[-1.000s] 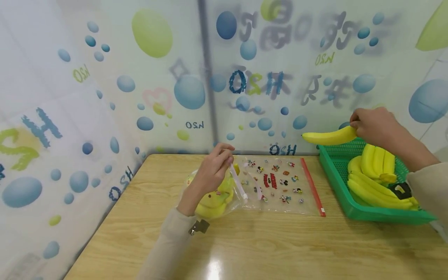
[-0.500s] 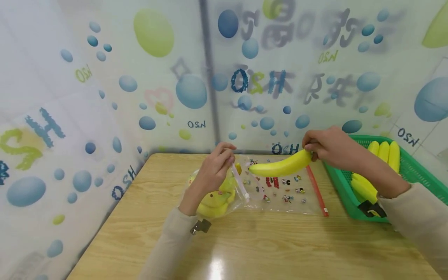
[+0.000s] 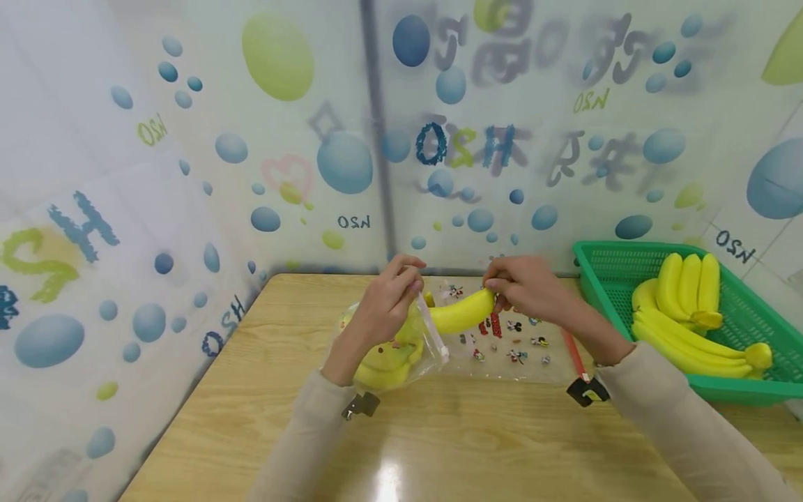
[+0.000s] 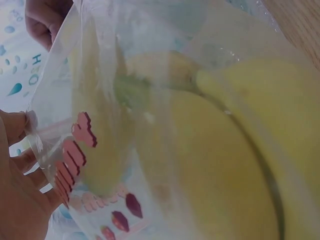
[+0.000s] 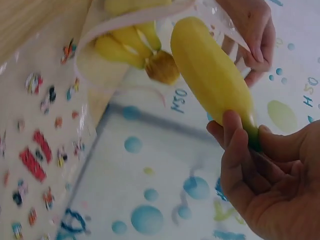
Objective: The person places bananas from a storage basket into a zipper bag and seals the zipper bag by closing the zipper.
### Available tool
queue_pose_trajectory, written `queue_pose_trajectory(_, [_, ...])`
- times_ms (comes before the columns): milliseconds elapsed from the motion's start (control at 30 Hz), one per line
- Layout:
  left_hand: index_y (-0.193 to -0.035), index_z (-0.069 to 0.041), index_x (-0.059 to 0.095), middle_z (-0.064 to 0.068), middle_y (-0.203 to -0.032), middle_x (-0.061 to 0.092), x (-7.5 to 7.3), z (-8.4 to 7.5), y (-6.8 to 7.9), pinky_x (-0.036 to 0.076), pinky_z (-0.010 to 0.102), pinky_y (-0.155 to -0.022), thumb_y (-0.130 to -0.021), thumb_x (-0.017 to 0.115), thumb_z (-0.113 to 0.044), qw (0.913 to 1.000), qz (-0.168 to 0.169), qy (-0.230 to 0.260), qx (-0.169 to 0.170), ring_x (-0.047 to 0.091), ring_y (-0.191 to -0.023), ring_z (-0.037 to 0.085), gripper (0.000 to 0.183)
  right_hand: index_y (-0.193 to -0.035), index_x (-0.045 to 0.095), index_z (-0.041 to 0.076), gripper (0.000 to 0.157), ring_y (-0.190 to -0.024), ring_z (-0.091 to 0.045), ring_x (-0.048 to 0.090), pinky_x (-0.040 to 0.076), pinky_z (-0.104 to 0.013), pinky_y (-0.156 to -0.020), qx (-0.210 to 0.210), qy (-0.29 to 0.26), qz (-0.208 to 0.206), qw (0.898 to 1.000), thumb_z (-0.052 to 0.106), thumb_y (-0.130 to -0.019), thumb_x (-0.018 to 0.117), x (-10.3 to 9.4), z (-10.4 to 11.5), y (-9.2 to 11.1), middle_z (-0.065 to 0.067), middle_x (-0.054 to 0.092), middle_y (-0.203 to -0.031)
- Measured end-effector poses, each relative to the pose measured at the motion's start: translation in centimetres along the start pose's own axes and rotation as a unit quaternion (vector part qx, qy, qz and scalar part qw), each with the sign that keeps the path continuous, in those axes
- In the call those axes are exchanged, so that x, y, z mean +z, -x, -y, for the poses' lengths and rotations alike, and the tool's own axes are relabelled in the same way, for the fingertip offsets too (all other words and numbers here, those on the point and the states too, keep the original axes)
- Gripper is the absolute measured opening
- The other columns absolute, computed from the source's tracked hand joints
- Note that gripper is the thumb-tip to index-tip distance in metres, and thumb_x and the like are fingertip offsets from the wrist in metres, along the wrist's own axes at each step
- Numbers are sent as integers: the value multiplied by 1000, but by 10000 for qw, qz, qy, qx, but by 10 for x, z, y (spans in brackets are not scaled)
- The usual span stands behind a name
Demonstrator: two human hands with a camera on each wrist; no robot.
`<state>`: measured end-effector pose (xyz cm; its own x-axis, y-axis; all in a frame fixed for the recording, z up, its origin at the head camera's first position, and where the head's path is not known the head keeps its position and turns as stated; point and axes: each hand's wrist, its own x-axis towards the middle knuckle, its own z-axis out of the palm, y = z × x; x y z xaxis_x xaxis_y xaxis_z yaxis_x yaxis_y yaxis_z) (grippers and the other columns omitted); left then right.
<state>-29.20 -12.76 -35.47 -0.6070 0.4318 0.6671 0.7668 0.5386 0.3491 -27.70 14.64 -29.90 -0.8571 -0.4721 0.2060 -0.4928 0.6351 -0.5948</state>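
Observation:
A clear zip bag (image 3: 437,341), its mouth spread toward the right, lies on the table with a bunch of yellow bananas (image 5: 131,46) inside. My left hand (image 3: 384,307) pinches the bag's upper rim. Through its film in the left wrist view, pink and dark-red prints and large blurred yellow shapes show. From the right, my right hand (image 3: 525,284) holds a single banana (image 3: 463,313) by its green-tipped end between thumb and fingers. The banana's other end is at the bag's mouth, partly hidden behind the rim in the head view.
Flat under the banana lies a second clear bag (image 3: 527,366) with cartoon prints and a red zip strip. A green basket (image 3: 605,296) with several bananas (image 3: 693,341) stands on the right. A patterned curtain (image 3: 533,111) hangs behind the wooden table (image 3: 477,439).
My right hand has carried the banana left from above the basket, lower and across the flat bag, to the open bag's mouth. My left hand has kept its grip on the rim.

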Motion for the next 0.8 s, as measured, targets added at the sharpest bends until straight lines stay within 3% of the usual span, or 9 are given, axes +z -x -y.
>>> queue_pose_trajectory(200, [-93, -9, 61, 8, -130, 60, -1, -2, 0, 51, 31, -75, -110, 46, -16, 10000, -13, -76, 13, 65, -98, 23, 24, -112, 67, -5, 23, -68, -16, 69, 60, -28, -65, 283, -863, 69, 9958, 13, -108, 53, 37, 1, -16, -17, 72, -94])
queue_pose_trajectory(433, [-93, -8, 62, 9, -131, 60, -2, -4, 0, 52, 33, -77, -110, 45, -18, 10000, 44, -47, -17, 64, -95, 22, 26, -115, 67, -4, 23, -68, -16, 72, 61, -29, -66, 359, -1715, -147, 9844, 13, -108, 54, 75, 1, -25, -17, 73, -89])
queue_pose_trajectory(700, [-94, -10, 61, 11, -133, 59, -2, -3, -1, 52, 33, -78, -111, 44, -18, 10000, 71, -30, -21, 64, -95, 22, 26, -114, 71, 0, 19, -72, -26, 75, 62, -31, -65, 556, -2236, -765, 9701, 13, -103, 64, 103, 1, -29, -18, 75, -98])
queue_pose_trajectory(800, [-94, -9, 61, 11, -133, 58, -3, -2, 0, 52, 34, -78, -111, 44, -18, 10000, 71, -18, -53, 64, -95, 22, 26, -109, 72, 1, 16, -72, -30, 76, 62, -31, -64, 538, -2212, -1016, 9684, 14, -100, 69, 108, -1, -31, -17, 77, -93])
